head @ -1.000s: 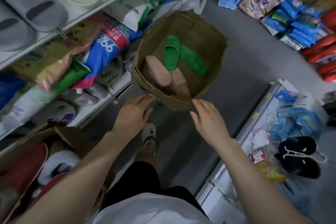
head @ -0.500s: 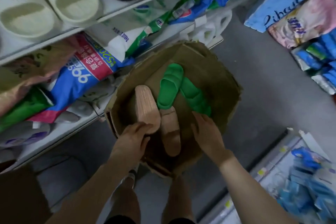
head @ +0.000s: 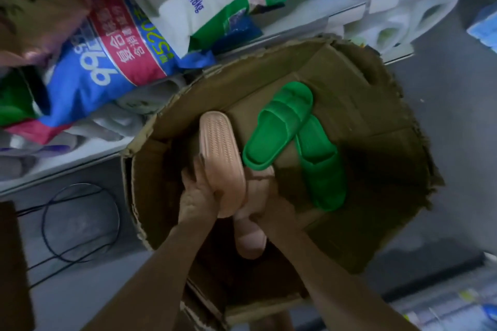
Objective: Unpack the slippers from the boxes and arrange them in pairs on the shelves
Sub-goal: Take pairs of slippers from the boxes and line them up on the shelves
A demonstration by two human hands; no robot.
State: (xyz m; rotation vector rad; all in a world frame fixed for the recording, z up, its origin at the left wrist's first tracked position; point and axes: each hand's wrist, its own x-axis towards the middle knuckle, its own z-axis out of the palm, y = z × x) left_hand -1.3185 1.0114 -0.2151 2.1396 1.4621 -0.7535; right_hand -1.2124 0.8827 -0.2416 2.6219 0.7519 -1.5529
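An open brown cardboard box stands on the floor and holds two pairs of slippers. Inside it my left hand grips the heel end of a beige ribbed slipper, sole up. My right hand grips the second beige slipper, which lies below and partly under the first. A green slipper lies strap up across the second green slipper at the box's right side. Both hands are down in the box.
A white shelf runs along the left, stacked with blue, red and green bagged goods. White slippers lie on the shelf behind the box. A black cable loop lies on the grey floor at left.
I have leaned closer over the box. Both hands went from its near rim down inside, and each now holds a beige slipper.
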